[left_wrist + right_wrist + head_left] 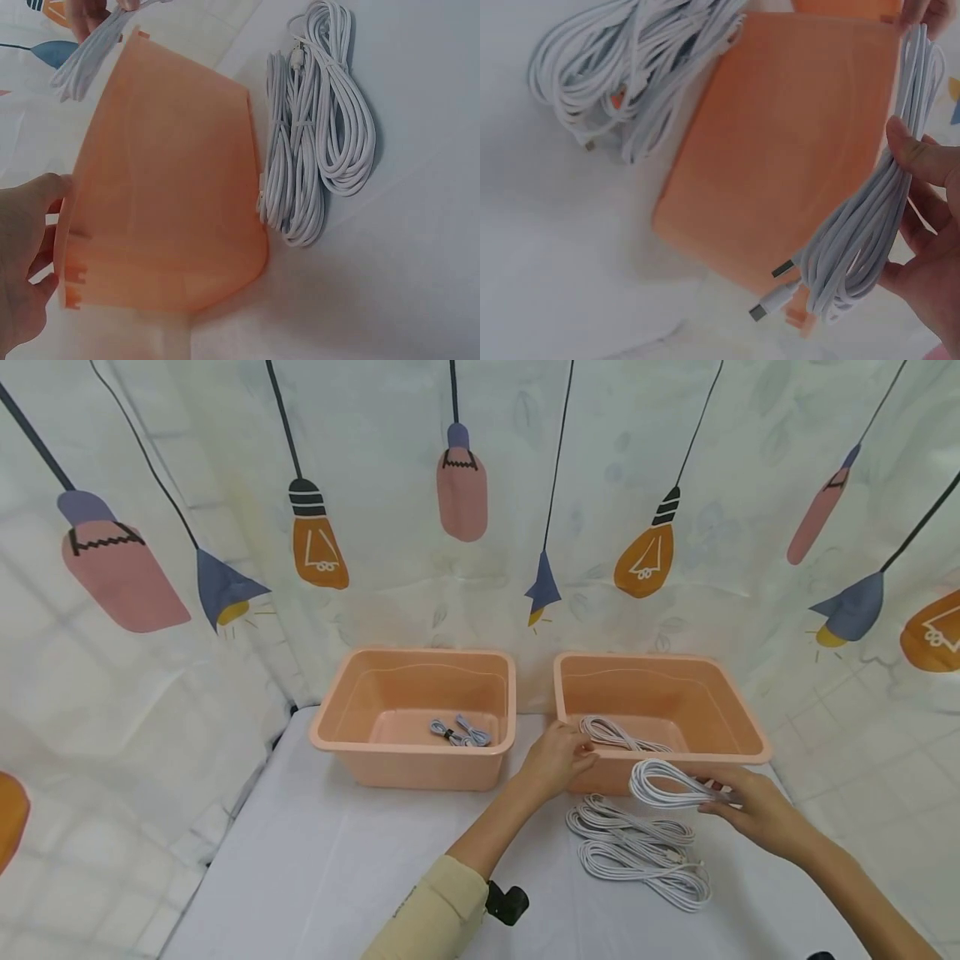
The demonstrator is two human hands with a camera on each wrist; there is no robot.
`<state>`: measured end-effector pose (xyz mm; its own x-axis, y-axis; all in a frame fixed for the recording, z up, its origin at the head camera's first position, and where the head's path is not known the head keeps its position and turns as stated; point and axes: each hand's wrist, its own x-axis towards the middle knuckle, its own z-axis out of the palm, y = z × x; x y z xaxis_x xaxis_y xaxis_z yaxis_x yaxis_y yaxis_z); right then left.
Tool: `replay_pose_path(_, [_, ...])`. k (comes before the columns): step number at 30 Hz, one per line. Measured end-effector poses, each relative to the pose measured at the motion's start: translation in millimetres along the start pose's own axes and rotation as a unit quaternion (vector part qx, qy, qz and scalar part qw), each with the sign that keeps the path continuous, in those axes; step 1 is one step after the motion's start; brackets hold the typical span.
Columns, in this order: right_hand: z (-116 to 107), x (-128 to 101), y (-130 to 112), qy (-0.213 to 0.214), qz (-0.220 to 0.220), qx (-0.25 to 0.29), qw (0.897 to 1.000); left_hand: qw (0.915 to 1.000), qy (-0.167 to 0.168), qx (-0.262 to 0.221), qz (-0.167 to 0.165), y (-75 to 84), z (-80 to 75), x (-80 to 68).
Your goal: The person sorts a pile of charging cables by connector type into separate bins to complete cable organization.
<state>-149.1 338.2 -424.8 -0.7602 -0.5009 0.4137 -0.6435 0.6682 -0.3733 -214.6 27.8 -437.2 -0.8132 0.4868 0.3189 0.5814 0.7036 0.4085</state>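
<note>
My right hand (757, 810) pinches a coiled white USB cable (663, 783) at the front rim of the right peach bin (720, 758). In the right wrist view, two metal-tipped plugs stick out from one end of this coiled cable (855, 247). With curled fingers my left hand (558, 760) grips the same bin's rim at its front left corner. Inside that bin lies another coiled white cable (611, 732), partly hidden by the front wall. More white cable coils (304, 127) lie side by side on the table just in front of the bin.
A second peach bin (420, 770) stands to the left with small grey cable bundles (463, 733) in it. Both bins sit at the back of the white-covered table (337, 868), close to a lamp-patterned curtain (390, 610). A black wrist mount (507, 903) sits on the left forearm.
</note>
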Motion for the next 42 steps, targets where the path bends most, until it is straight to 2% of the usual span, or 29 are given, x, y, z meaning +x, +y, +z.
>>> replay_pose_path(9, [-19.2, 18.1, -0.2, -0.011, 0.008, -0.030, 0.999, 1.0000, 0.001, -0.006, -0.001, 0.4, 0.8, -0.3])
replay_pose_path(23, [-36.1, 54.7, 6.5, -0.016, 0.008, -0.039, 0.999, 0.9999, 0.002, -0.012, 0.001, -1.1, -0.1, -0.5])
replay_pose_path(37, [-37.9, 91.0, 18.6, -0.016, 0.029, -0.030, 0.999, 0.9998, -0.004, -0.016, -0.014, 0.3, -2.2, -1.3])
replay_pose_path(42, [-40.2, 100.9, 23.8, -0.022, 0.050, -0.022, 0.998, 0.9997, -0.006, -0.020, -0.012, 1.2, -1.7, -0.3])
